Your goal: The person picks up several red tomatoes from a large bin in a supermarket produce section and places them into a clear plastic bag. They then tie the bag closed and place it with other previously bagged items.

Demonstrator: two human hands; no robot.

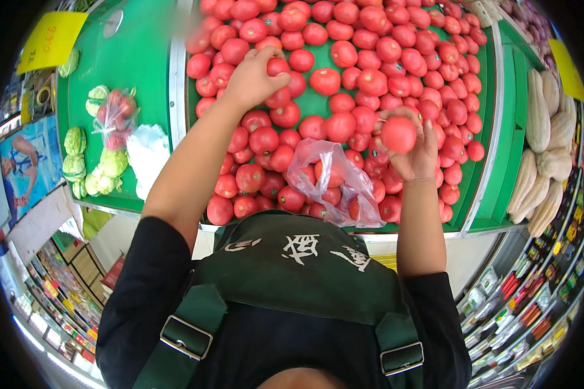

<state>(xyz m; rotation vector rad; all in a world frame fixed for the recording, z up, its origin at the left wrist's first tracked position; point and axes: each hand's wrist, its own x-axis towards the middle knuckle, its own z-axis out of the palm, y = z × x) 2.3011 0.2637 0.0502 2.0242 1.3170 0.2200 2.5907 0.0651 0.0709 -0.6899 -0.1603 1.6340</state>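
Observation:
My left hand (255,78) reaches into a wide heap of tomatoes on a green display bin. Its fingers and thumb are around a tomato (277,66); whether that one is lifted cannot be told. On the right, palm up, my right hand (413,146) holds a tomato (398,134) above the heap. Between my forearms, near the front edge, a thin clear plastic bag (331,180) lies loosely over the tomatoes, with red showing through it. Green bin floor shows in gaps among the tomatoes farther back.
The left bin (141,63) bears cabbages (114,163), a knotted bag of tomatoes (117,114) and white plastic bags (148,155). Metal dividers (178,73) separate the bins. Pale squashes (538,112) lie at the right, and packed shelves (525,301) stand at the lower right.

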